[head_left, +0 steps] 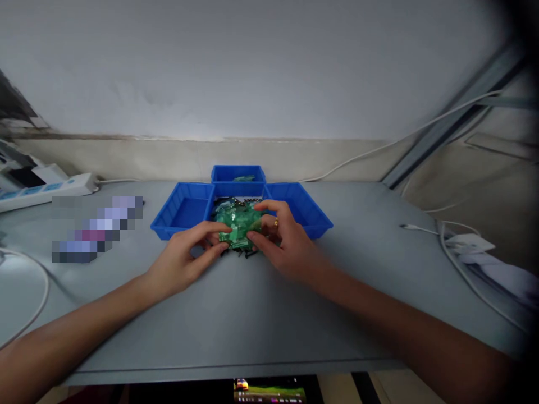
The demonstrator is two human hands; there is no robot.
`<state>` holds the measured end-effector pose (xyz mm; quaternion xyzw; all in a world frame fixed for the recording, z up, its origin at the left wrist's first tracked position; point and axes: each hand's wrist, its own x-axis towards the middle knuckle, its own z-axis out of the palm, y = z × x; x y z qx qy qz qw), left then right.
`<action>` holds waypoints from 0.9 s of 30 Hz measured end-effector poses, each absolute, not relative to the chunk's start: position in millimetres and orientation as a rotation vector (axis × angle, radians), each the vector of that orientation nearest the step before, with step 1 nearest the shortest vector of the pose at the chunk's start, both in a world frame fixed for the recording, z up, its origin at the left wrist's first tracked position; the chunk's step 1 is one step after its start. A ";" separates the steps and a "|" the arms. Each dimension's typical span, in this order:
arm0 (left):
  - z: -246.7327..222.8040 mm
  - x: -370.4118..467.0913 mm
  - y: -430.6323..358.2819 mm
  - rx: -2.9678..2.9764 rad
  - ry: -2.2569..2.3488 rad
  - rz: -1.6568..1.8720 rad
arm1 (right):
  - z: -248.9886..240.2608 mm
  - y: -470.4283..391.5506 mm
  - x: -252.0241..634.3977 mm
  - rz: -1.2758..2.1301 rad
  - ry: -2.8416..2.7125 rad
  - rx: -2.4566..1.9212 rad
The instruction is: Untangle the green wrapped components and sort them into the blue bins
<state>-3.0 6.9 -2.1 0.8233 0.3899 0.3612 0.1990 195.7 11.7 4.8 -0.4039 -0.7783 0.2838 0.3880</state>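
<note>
A loose pile of green, see-through plastic pieces (pixel 236 219) lies on the table between the blue bins, with small black screw-like parts (pixel 248 254) showing at its lower edge. My left hand (pixel 185 255) reaches in from the left; its thumb and index fingertips close on a green piece at the near-left side of the pile. From the right, my right hand (pixel 288 244) curves over the pile, a ring on one finger. Its thumb touches the pieces and stands apart from the index finger. The other fingertips are partly hidden.
Blue bins stand around the pile: a left bin (pixel 162 227), a right bin (pixel 322 226) and a back bin (pixel 238 168) holding some green pieces. A power strip (pixel 76 185) and a pixelated object (pixel 96 230) lie left. Cables (pixel 455 266) run at right. A lit screen (pixel 269 391) shows below the table edge.
</note>
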 end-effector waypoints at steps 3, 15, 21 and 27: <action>-1.5 -4.0 6.6 2.330 1.076 0.993 | 6.7 11.3 197.0 0.636 -2.082 -1.058; 2.8 -5.3 3.3 2.344 1.056 0.891 | 8.8 11.5 193.4 0.576 -2.175 -1.055; 0.0 -5.9 5.5 2.356 1.046 0.899 | 9.4 10.1 193.8 0.600 -2.211 -1.058; -2.2 -6.6 5.6 2.349 1.064 0.854 | 5.5 11.2 196.2 0.535 -2.267 -1.047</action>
